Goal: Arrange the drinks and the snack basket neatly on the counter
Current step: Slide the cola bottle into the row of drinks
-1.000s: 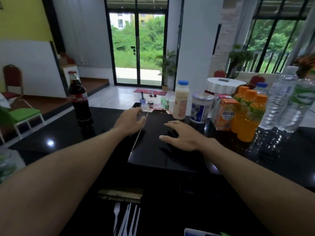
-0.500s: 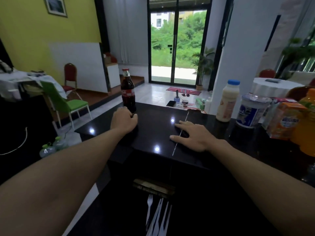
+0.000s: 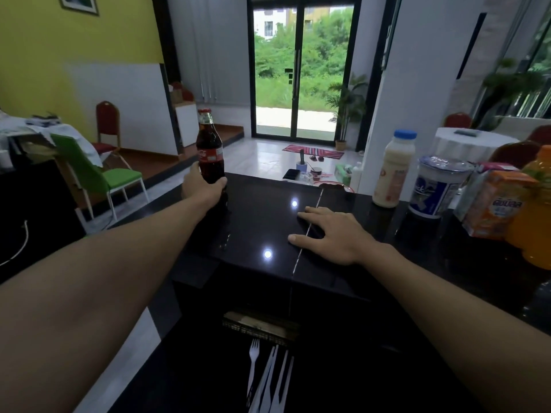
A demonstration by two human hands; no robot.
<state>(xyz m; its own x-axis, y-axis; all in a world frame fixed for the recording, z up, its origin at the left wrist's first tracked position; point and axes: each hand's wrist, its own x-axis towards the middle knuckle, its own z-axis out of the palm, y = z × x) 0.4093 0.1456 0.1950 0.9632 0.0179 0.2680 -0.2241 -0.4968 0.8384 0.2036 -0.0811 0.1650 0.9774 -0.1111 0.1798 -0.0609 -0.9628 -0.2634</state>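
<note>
left hand (image 3: pixel 204 187) wraps upright cola bottle (image 3: pixel 210 153) | other drinks (image 3: pixel 393 171) lie far right | right hand (image 3: pixel 331 234) flat on counter (image 3: pixel 262 222), nearer them

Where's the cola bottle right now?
Head view: the cola bottle is upright at the far-left corner of the black counter, gripped low by the left hand, left of the milk bottle.

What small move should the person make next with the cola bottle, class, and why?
Probably carry the cola bottle right, toward the cream-coloured bottle. The left hand grips it, and it is alone at the left end of the counter, while the other drinks cluster at the right. The right hand rests flat, holding nothing.
</note>
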